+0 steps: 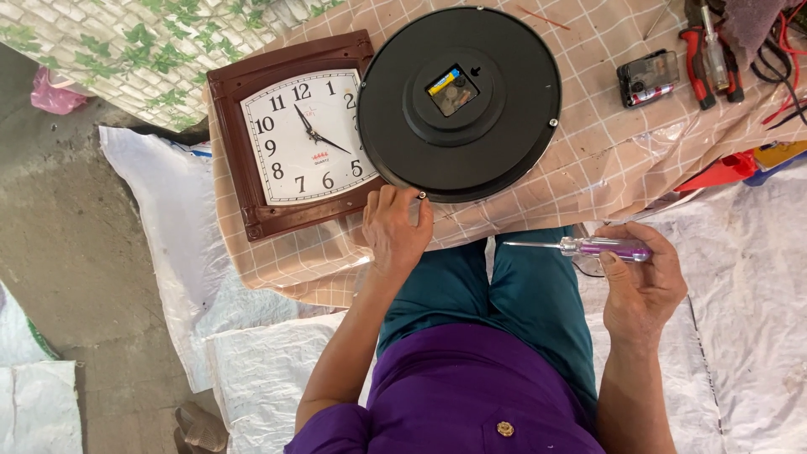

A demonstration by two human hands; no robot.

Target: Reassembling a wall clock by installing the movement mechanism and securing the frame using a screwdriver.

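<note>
Lying face-down, round black clock [487,143]; left hand [395,231] fingers pinch its rim, right hand [643,282] grips purple-handled screwdriver [588,247].

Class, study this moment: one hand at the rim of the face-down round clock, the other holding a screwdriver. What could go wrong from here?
1. The left hand pinches at a small screw on the rim of the round black clock; once loose, it could roll off the checked cloth and get lost.
2. The round clock overlaps the square brown clock; shifting it might scratch that face.
3. The screwdriver in the right hand points its tip towards the left hand and could jab it.
</note>
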